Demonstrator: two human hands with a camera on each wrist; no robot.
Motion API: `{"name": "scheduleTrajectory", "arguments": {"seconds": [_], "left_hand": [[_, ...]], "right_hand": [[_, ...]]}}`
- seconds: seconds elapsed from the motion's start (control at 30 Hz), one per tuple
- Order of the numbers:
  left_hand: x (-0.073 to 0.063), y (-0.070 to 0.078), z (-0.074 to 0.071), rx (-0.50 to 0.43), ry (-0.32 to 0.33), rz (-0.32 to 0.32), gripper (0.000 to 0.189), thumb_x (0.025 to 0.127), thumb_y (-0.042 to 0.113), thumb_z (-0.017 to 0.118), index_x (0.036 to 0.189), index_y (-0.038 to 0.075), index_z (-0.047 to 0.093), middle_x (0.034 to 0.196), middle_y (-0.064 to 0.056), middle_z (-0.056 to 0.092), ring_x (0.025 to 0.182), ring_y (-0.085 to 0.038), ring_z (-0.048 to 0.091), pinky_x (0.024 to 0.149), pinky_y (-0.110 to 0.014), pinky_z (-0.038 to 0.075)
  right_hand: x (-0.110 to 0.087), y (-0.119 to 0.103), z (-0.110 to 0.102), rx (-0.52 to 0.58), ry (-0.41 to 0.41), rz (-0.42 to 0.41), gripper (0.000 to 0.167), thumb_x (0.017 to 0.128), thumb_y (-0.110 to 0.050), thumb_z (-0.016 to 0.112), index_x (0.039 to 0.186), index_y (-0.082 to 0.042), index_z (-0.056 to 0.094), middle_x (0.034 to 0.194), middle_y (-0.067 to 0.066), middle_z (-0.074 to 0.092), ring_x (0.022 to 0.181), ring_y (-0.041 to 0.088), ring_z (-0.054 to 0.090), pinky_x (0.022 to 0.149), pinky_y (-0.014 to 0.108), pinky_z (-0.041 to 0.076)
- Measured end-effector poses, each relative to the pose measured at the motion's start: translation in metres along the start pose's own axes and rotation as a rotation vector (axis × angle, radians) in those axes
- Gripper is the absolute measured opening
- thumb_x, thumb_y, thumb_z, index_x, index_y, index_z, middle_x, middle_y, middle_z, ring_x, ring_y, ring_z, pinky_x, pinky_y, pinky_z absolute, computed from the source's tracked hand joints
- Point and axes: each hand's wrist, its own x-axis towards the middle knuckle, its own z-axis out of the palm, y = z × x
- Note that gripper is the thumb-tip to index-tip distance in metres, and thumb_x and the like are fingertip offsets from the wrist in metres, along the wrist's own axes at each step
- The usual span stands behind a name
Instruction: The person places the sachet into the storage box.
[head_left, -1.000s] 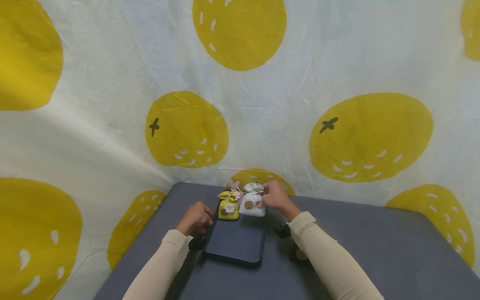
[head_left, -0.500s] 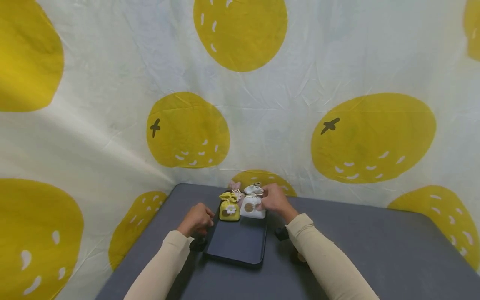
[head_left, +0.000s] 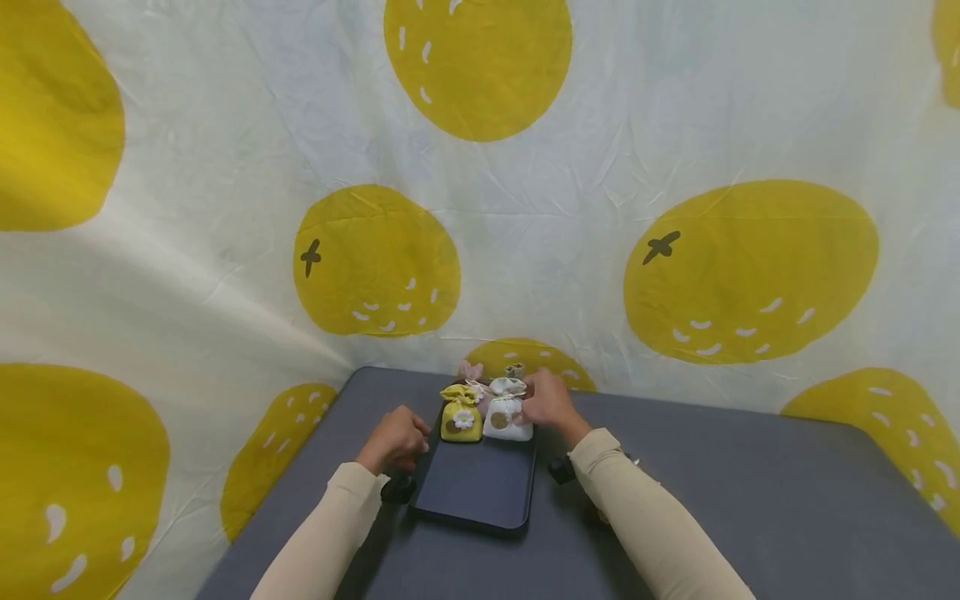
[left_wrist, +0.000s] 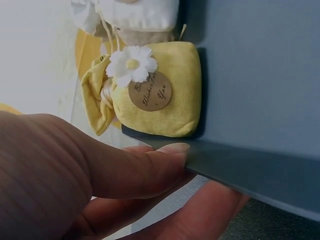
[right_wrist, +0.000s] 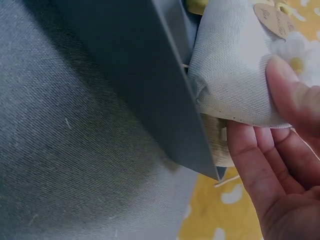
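Observation:
My left hand (head_left: 393, 437) pinches the side rim of a dark tray (head_left: 474, 492), thumb above and fingers below, as the left wrist view shows. Right beside the thumb, a yellow drawstring pouch (left_wrist: 177, 65) with a white flower and a round brown sticker rests in the tray. My right hand (head_left: 551, 404) holds a white drawstring pouch (right_wrist: 230, 65) at its side, thumb on the front and fingers underneath. It sits at the far end of the tray, to the right of the yellow one. Behind them, mostly hidden, are a pink pouch (head_left: 471, 371) and a beige pouch (right_wrist: 220, 142).
The tray lies on a dark grey table (head_left: 712, 492). A pale cloth (head_left: 540, 275) printed with big yellow fruits hangs behind the table's back edge. Under my right forearm, a small object is almost wholly covered by the sleeve (head_left: 645, 508).
My right hand has lowered the white pouch slightly into line with the yellow one, and more of the pouch top behind it shows. My left hand keeps its place on the tray.

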Motion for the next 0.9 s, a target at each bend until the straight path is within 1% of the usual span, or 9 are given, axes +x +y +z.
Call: {"name": "scheduleTrajectory", "arguments": {"seconds": [0.1, 0.17, 0.3, 0.4, 0.53, 0.67, 0.77, 0.87, 0.9], "left_hand": [[0.000, -0.001, 0.001, -0.009, 0.000, -0.011, 0.028, 0.090, -0.003, 0.073, 0.116, 0.004, 0.080, 0.125, -0.023, 0.074, 0.066, -0.023, 0.073, 0.056, -0.036, 0.063], [0.000, -0.001, 0.000, -0.010, -0.001, -0.008, 0.029, 0.090, -0.003, 0.073, 0.117, 0.004, 0.080, 0.126, -0.023, 0.073, 0.067, -0.023, 0.073, 0.056, -0.036, 0.063], [0.000, -0.001, 0.000, -0.014, -0.001, -0.009, 0.029, 0.090, -0.003, 0.072, 0.117, 0.004, 0.079, 0.127, -0.023, 0.073, 0.067, -0.024, 0.073, 0.056, -0.036, 0.063], [0.002, -0.001, 0.000, -0.011, 0.000, -0.013, 0.029, 0.090, -0.003, 0.073, 0.117, 0.004, 0.080, 0.127, -0.023, 0.073, 0.066, -0.024, 0.073, 0.056, -0.037, 0.063], [0.004, -0.002, 0.001, -0.015, 0.002, -0.021, 0.029, 0.089, -0.003, 0.073, 0.117, 0.004, 0.080, 0.127, -0.024, 0.073, 0.066, -0.023, 0.073, 0.056, -0.036, 0.063], [0.004, -0.002, 0.001, -0.020, -0.005, -0.025, 0.030, 0.090, -0.003, 0.073, 0.118, 0.004, 0.079, 0.128, -0.023, 0.072, 0.066, -0.024, 0.073, 0.057, -0.037, 0.063], [0.003, -0.001, 0.000, -0.015, -0.008, -0.018, 0.031, 0.090, -0.003, 0.072, 0.119, 0.003, 0.078, 0.128, -0.024, 0.072, 0.067, -0.024, 0.074, 0.059, -0.038, 0.064], [0.003, 0.002, 0.001, -0.011, -0.005, -0.025, 0.031, 0.091, -0.003, 0.071, 0.120, 0.003, 0.078, 0.128, -0.024, 0.072, 0.068, -0.024, 0.074, 0.060, -0.038, 0.064], [0.003, 0.003, 0.001, -0.010, -0.004, -0.027, 0.031, 0.091, -0.003, 0.071, 0.120, 0.003, 0.078, 0.129, -0.024, 0.071, 0.068, -0.025, 0.074, 0.060, -0.039, 0.064]], "right_hand": [[0.000, 0.004, 0.004, 0.007, -0.022, 0.007, 0.039, 0.065, -0.001, 0.083, 0.058, -0.015, 0.047, 0.056, -0.007, 0.041, 0.056, 0.011, 0.034, 0.050, 0.024, 0.029], [-0.001, 0.005, 0.006, 0.008, -0.031, 0.017, 0.037, 0.067, 0.000, 0.082, 0.059, -0.015, 0.048, 0.057, -0.006, 0.044, 0.056, 0.012, 0.036, 0.050, 0.025, 0.031], [-0.002, 0.005, 0.008, -0.022, -0.022, 0.013, 0.018, 0.068, -0.001, 0.083, 0.071, -0.008, 0.067, 0.069, 0.002, 0.067, 0.065, 0.018, 0.058, 0.057, 0.032, 0.050], [-0.002, 0.005, 0.010, -0.021, -0.013, 0.000, 0.019, 0.067, -0.001, 0.083, 0.084, -0.006, 0.076, 0.079, 0.006, 0.074, 0.073, 0.022, 0.066, 0.064, 0.036, 0.056], [-0.002, 0.006, 0.012, -0.014, -0.033, -0.010, 0.016, 0.068, 0.002, 0.080, 0.081, -0.005, 0.073, 0.073, 0.005, 0.068, 0.066, 0.019, 0.057, 0.057, 0.031, 0.047], [-0.003, 0.007, 0.013, -0.127, -0.047, -0.019, 0.020, 0.069, -0.003, 0.081, 0.070, -0.009, 0.062, 0.066, 0.002, 0.057, 0.060, 0.017, 0.045, 0.052, 0.029, 0.036], [-0.004, 0.007, 0.011, -0.223, -0.046, -0.022, 0.022, 0.070, -0.007, 0.081, 0.068, -0.011, 0.059, 0.063, -0.001, 0.052, 0.059, 0.016, 0.042, 0.052, 0.029, 0.033], [-0.006, 0.007, 0.005, -0.238, -0.058, -0.015, 0.023, 0.073, -0.010, 0.083, 0.067, -0.010, 0.060, 0.063, -0.002, 0.052, 0.059, 0.016, 0.042, 0.053, 0.029, 0.034], [-0.007, 0.006, 0.001, -0.231, -0.065, -0.015, 0.024, 0.074, -0.010, 0.084, 0.068, -0.007, 0.061, 0.063, 0.000, 0.051, 0.060, 0.016, 0.041, 0.054, 0.030, 0.034]]}}
